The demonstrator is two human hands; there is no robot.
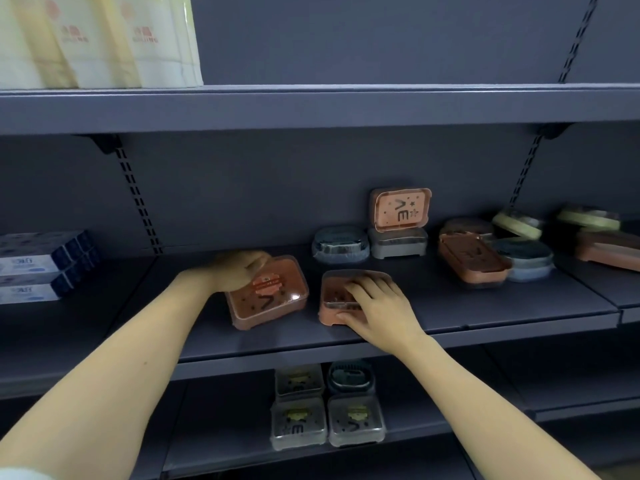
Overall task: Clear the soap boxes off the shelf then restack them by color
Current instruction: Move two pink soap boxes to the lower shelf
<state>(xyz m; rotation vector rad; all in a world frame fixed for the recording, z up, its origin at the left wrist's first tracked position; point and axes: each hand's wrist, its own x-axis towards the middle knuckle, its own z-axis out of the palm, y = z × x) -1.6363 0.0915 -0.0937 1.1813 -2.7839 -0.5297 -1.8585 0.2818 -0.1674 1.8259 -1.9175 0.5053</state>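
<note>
Two orange soap boxes lie flat near the front of the middle shelf [485,320]. My left hand [239,270] grips the far left corner of the left orange box [268,294]. My right hand [377,303] rests on the right orange box [334,299], thumb against its front edge. Further back, a third orange box [400,209] stands upright on a grey box [398,244], beside a dark oval box [341,245]. To the right, another orange box [472,258] leans on a loose pile of oval boxes [523,258].
Several clear and dark soap boxes [327,407] stand on the lower shelf. Blue-and-white packs [45,265] are stacked at the left of the middle shelf. Cream packages [100,39] fill the top shelf's left. More boxes [602,242] sit on the neighbouring shelf at the right.
</note>
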